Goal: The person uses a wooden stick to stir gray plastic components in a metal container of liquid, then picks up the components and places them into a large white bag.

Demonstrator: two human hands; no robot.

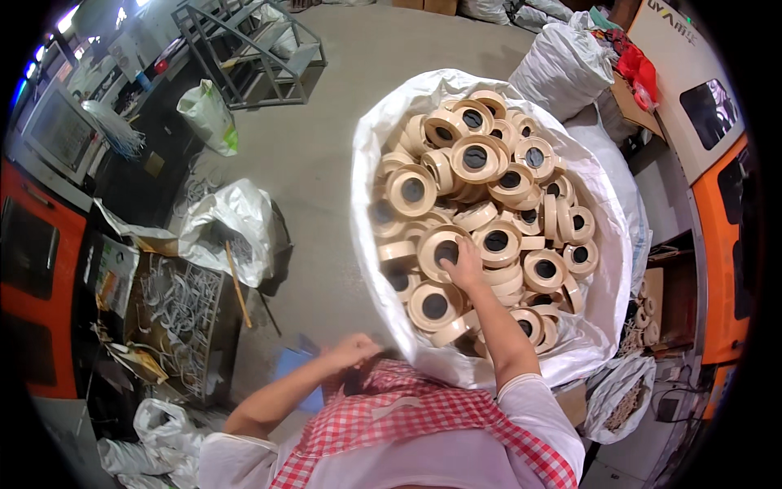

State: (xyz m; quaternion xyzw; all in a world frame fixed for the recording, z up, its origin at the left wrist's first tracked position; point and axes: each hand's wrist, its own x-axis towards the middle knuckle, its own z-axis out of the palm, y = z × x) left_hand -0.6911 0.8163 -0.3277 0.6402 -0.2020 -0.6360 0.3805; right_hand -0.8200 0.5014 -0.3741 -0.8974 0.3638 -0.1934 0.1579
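Observation:
A large white woven sack (364,244) stands open in front of me, heaped with beige plastic rings that have dark round centres. Into this heap reaches my right hand (464,265). Its thumb and fingers pinch the rim of one beige plastic ring (428,259), which tilts among the others near the sack's left side. My left hand (356,349) is in front of my red checked apron (407,407), just left of the sack's near edge. Its fingers are curled closed and slightly blurred; whatever they may hold is hidden.
A smaller white sack (232,220) and a bin of grey plastic scraps (175,318) stand at left. Metal steps (277,69) are at the back left. A stuffed white sack (562,69) sits behind the big one. Orange machines flank both sides, the right machine (721,253) close by.

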